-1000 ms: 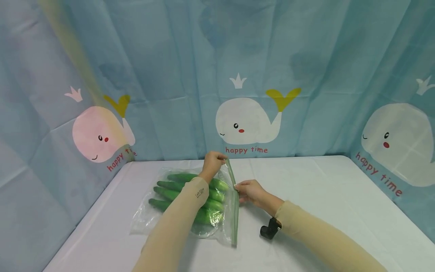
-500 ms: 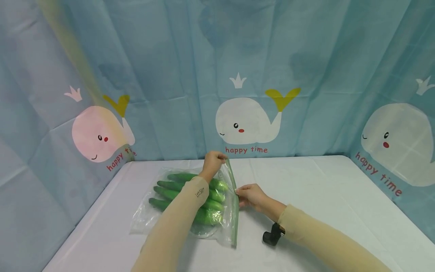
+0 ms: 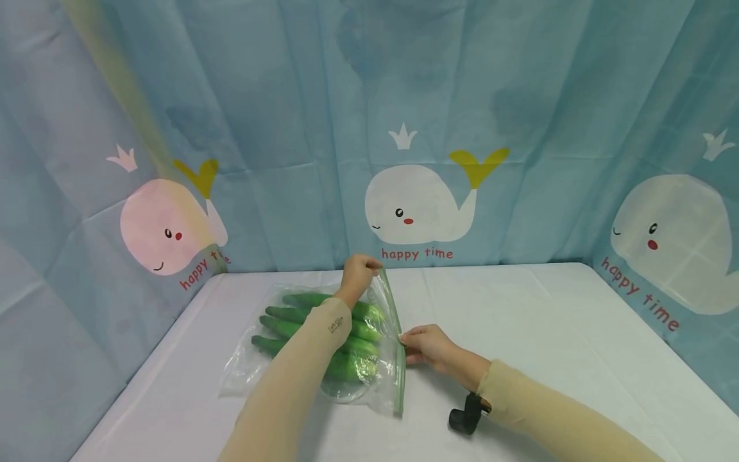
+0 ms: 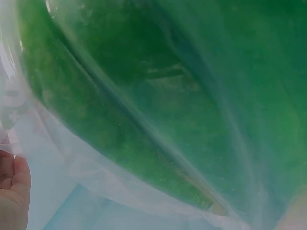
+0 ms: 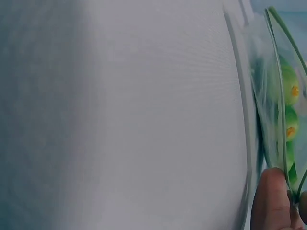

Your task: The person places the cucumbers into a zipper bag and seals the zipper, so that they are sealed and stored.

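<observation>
Several green cucumbers [image 3: 300,299] lie side by side inside a clear zip bag [image 3: 242,378] on the table. My left hand [image 3: 359,279] pinches the far corner of the bag's mouth. Along the green zip strip [image 3: 399,378], my right hand [image 3: 433,346] pinches the edge near its middle. In the right wrist view, the two strips meet at the fingers [image 5: 273,201] and spread apart beyond them, showing pale cucumber ends [image 5: 289,122]. Cucumbers [image 4: 120,129] fill most of the left wrist view, with some fingers [image 4: 20,175] at its left edge.
A white cloth covers the table [image 3: 519,321], its far edge meeting a blue curtain [image 3: 277,128] printed with whales. A black wrist camera [image 3: 466,416] hangs below my right wrist. The left sleeve [image 3: 294,385] passes over the bag and hides part of the cucumbers.
My right hand has slid along the zip strip toward the near end. The left hand still holds the far corner, and the bag has barely shifted.
</observation>
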`<action>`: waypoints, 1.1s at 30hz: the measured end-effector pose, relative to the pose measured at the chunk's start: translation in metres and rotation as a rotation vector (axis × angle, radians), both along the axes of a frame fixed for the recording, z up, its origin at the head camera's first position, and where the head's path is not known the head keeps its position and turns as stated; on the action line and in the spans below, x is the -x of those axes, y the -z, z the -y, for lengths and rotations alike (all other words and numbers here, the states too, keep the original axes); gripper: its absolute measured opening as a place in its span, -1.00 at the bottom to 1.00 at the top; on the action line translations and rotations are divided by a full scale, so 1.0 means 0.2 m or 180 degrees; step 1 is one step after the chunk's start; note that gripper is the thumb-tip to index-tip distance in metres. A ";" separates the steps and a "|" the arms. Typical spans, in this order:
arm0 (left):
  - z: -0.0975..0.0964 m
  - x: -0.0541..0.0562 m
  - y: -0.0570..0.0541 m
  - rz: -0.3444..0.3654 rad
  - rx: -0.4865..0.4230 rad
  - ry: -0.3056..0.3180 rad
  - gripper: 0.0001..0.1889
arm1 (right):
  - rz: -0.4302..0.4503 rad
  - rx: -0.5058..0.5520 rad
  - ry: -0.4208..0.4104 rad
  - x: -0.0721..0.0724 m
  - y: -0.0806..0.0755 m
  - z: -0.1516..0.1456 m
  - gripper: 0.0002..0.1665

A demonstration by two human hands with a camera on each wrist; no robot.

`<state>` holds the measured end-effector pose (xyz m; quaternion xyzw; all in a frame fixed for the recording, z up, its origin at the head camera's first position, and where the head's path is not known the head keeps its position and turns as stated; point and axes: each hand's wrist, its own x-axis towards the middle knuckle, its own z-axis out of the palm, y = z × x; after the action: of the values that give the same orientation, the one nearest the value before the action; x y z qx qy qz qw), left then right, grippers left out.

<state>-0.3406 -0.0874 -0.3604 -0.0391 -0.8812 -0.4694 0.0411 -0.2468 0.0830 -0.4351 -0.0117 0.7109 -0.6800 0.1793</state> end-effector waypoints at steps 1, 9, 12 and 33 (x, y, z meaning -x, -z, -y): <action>0.00 0.00 0.00 -0.0007 0.0010 0.0000 -0.78 | -0.0004 0.0002 -0.0007 0.00 0.00 0.00 -0.75; 0.00 0.00 -0.01 0.0029 0.0028 -0.0026 -0.76 | 0.0006 -0.0011 -0.0048 -0.04 -0.01 0.00 -0.74; 0.01 0.00 0.00 0.0051 0.0042 -0.0042 -0.76 | 0.0017 -0.0028 -0.0059 -0.05 0.00 0.00 -0.74; 0.03 -0.01 0.00 -0.0094 0.0063 0.0037 -0.76 | 0.0091 -0.0141 -0.0110 -0.15 -0.01 0.00 -0.75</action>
<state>-0.3389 -0.0926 -0.3610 -0.0515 -0.8848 -0.4603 0.0510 -0.2172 0.0825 -0.4338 -0.0102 0.7228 -0.6609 0.2014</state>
